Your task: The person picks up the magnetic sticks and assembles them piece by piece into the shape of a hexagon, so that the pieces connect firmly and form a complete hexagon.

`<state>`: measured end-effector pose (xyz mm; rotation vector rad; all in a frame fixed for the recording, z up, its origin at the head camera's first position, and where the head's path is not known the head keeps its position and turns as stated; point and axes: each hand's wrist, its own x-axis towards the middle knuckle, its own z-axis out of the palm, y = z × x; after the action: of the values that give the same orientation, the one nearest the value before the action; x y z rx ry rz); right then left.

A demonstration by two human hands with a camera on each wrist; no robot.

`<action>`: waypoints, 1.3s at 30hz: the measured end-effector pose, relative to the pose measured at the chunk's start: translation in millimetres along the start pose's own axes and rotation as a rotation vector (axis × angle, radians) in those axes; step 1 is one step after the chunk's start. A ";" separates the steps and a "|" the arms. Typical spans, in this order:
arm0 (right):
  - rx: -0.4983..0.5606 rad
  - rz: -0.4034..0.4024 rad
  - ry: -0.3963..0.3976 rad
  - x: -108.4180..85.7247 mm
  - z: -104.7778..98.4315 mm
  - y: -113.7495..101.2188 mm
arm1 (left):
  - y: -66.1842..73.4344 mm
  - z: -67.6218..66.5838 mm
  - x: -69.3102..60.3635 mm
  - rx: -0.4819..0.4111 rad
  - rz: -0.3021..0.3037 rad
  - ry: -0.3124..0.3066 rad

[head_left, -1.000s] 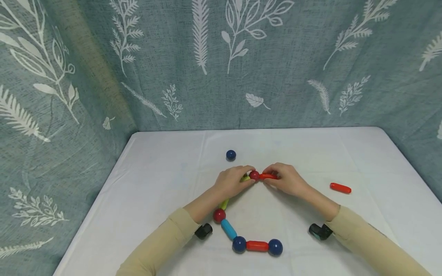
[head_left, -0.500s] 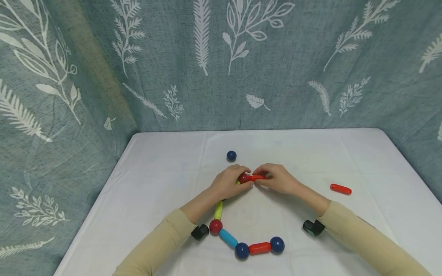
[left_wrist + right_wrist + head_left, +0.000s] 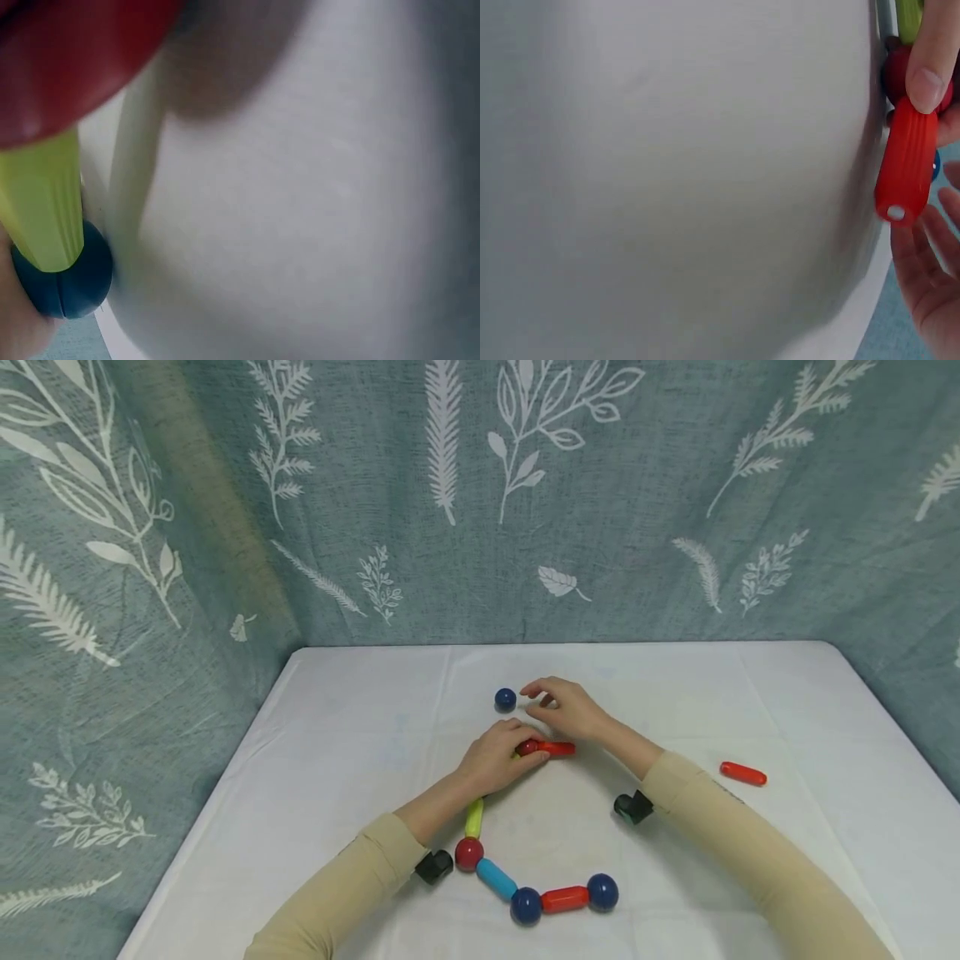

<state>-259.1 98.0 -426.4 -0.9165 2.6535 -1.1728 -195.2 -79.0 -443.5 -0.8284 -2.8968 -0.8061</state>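
A chain of magnetic balls and rods lies on the table. My left hand (image 3: 502,750) holds its far end, fingers and thumb around a red ball (image 3: 527,747). A red rod (image 3: 557,749) is joined to that ball and points right. My right hand (image 3: 566,706) is off the rod, fingers loosely bent, just right of a loose dark blue ball (image 3: 506,700), apart from it. In the left wrist view, a yellow-green rod (image 3: 45,206) runs from a near red ball (image 3: 67,67) to a dark blue ball (image 3: 64,277) by the left hand. The right wrist view shows the red rod's free end (image 3: 904,172).
Nearer me the chain continues with a red ball (image 3: 469,854), a light blue rod (image 3: 497,878), a dark blue ball (image 3: 526,907), a red rod (image 3: 565,899) and another dark blue ball (image 3: 602,892). A loose red rod (image 3: 743,773) lies right on the white table (image 3: 360,710).
Both hands shifted left with the red ball and rod, and the chain's near part swung slightly. My right hand then let go of the rod and moved back toward the loose blue ball.
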 end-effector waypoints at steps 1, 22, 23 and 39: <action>0.000 -0.017 -0.011 4.6 1.3 -0.7 | 0.0 0.3 0.1 0.002 0.006 0.001; -0.117 0.032 -0.058 -21.4 -11.0 17.6 | 2.5 4.9 0.2 0.047 0.042 0.014; -0.107 0.051 -0.053 -27.0 -14.1 19.0 | 2.1 4.7 0.3 0.058 0.040 0.011; -0.007 0.011 -0.066 -83.1 -25.9 25.3 | 2.9 -0.3 -1.3 0.070 -0.008 -0.027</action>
<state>-211.9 174.5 -438.1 -0.9239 2.6089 -1.1114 -192.6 -77.6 -442.1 -0.8275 -2.9347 -0.6950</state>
